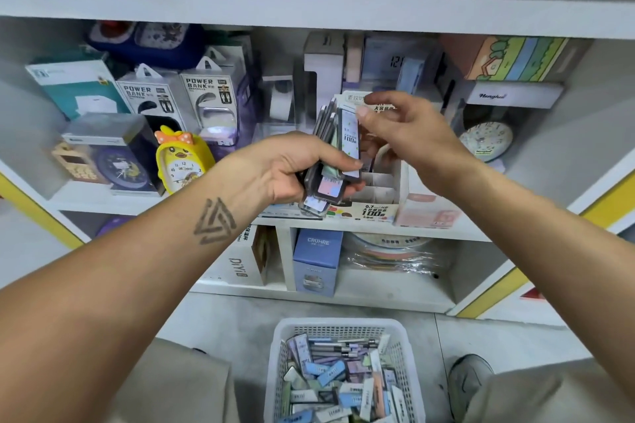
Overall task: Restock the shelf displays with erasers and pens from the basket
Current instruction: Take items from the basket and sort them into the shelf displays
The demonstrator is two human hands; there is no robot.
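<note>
White shop shelving point(343, 15) with yellow trim, crowded with boxed power banks point(209, 93), alarm clocks and cartons; grey floor below. At centre, right thumb and forefinger point(364, 112) pinching the top edge of one slim flat case point(350, 137), apparently to peel it off the front of the bunch. Other fingers of the right hand point(409, 134) loosely curled behind, hanging above the divided white display box point(381, 189) on the shelf edge, at five o'clock from the pinch. Left hand point(285, 168), at eight o'clock, fingers wrapped tight around the lower ends of a fanned stack of cases point(326, 161), held upright and tilted toward the display, probably so each can be picked off singly and dropped into a slot. Display compartments seemingly mostly unfilled; contents partly hidden by the hands. Farther out, at six o'clock on the floor between the knees, white mesh basket point(343, 330) heaped with wrapped erasers point(330, 373) and a few pens point(330, 347) along its far side, within easy reach for the next handful. Much stock left to shelve, judging by the heap.
</note>
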